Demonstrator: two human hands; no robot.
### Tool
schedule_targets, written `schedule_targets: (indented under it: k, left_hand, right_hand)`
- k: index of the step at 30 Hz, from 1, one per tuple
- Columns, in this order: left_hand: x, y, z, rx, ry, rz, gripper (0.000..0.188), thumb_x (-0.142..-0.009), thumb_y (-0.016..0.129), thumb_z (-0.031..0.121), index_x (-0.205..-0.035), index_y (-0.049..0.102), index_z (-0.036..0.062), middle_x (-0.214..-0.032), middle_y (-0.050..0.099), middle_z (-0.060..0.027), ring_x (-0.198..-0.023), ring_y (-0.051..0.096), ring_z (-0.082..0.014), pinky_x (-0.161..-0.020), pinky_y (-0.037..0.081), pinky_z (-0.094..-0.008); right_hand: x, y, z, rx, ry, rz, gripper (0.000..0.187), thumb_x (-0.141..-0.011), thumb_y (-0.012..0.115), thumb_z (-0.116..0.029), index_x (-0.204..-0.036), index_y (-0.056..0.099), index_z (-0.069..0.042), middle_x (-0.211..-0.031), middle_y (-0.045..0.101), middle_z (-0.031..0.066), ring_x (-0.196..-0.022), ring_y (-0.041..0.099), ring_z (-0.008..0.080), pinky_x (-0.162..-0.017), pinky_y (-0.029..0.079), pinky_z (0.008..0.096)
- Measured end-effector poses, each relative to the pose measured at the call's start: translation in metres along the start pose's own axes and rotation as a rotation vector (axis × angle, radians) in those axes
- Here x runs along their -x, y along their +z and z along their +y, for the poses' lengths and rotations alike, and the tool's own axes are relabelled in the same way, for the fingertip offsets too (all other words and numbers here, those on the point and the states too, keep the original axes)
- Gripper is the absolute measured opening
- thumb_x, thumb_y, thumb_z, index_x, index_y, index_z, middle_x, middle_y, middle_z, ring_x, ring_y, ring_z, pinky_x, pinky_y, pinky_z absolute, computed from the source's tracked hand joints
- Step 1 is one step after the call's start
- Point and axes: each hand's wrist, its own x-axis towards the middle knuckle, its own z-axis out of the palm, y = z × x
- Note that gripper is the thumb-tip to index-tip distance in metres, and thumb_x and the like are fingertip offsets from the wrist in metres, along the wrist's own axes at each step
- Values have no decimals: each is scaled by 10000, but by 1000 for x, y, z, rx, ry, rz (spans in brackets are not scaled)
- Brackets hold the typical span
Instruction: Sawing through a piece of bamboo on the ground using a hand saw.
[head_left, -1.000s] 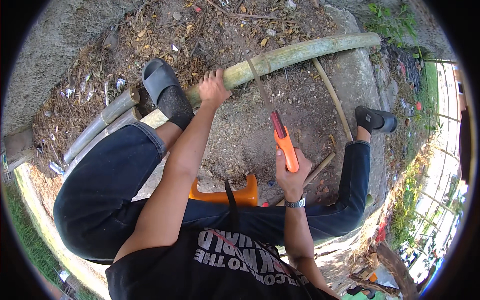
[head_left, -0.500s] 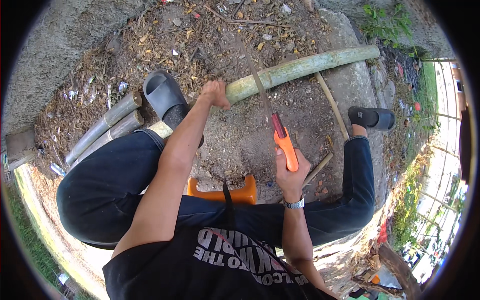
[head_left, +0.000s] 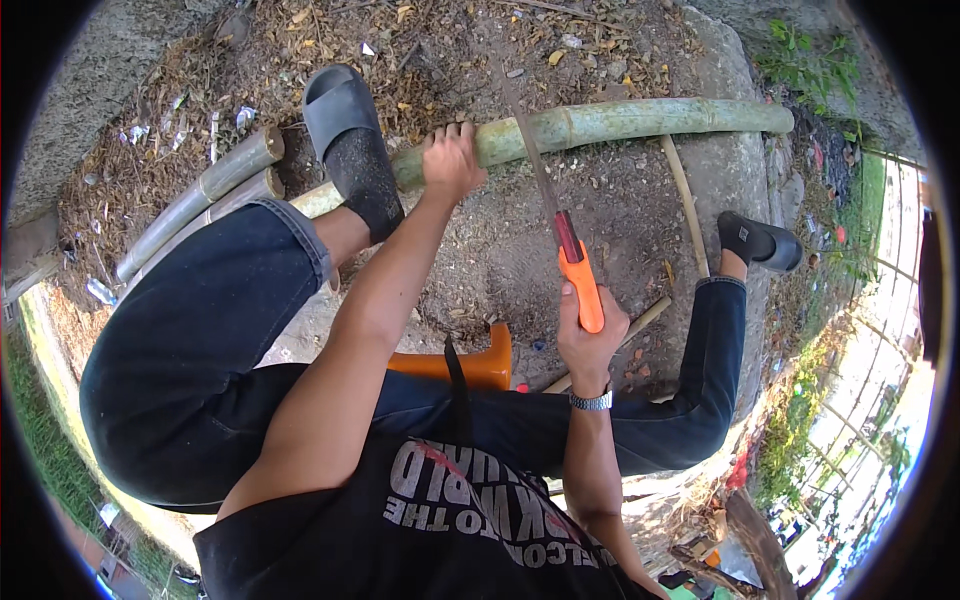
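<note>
A long green bamboo pole point(head_left: 640, 122) lies across the ground in front of me. My left hand point(head_left: 453, 163) grips it from above, fingers curled over its far side. Just left of that hand, my left foot in a grey slide sandal point(head_left: 340, 108) and dark sock presses across the pole. In my right hand point(head_left: 592, 342) is a hand saw with an orange handle point(head_left: 582, 290). Its thin blade point(head_left: 538, 170) crosses the pole to the right of my left hand, beside a node ring. The blade's far end is blurred, and I cannot tell whether it has cut in.
Two shorter bamboo pieces point(head_left: 205, 200) lie at the left. A thin stick point(head_left: 687, 205) runs from under the pole toward my right foot point(head_left: 760, 242). Beneath me is an orange stool point(head_left: 490, 365). A concrete edge point(head_left: 735, 70) and scattered leaf litter surround the spot.
My left foot has shifted up over the pole, and the left knee has swung outward. The saw blade has moved from the node ring to its left. Both hands keep their grips.
</note>
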Motion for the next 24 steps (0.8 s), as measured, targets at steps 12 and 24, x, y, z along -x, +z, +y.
schedule_targets:
  k: [12, 24]
  left_hand:
    - [-1, -15, 9, -46, -12, -206, 871, -693, 869, 556, -1337, 560, 59, -1231, 666, -188, -1179, 667, -362, -1010, 538, -505]
    - [-18, -33, -2, 20, -28, -505, 993, -685, 858, 619, -1424, 568, 21, -1210, 742, -196, -1109, 743, -332, -956, 604, -442]
  right_hand:
    - [5, -23, -70, 22, 171, -91, 297, -981, 752, -203, -803, 622, -3, -622, 554, 94, -519, 503, 220, -543, 420, 389]
    - [0, -34, -81, 84, 125, -103, 234, -943, 782, -162, -839, 641, -7, -591, 561, 118, -468, 513, 260, -506, 429, 391]
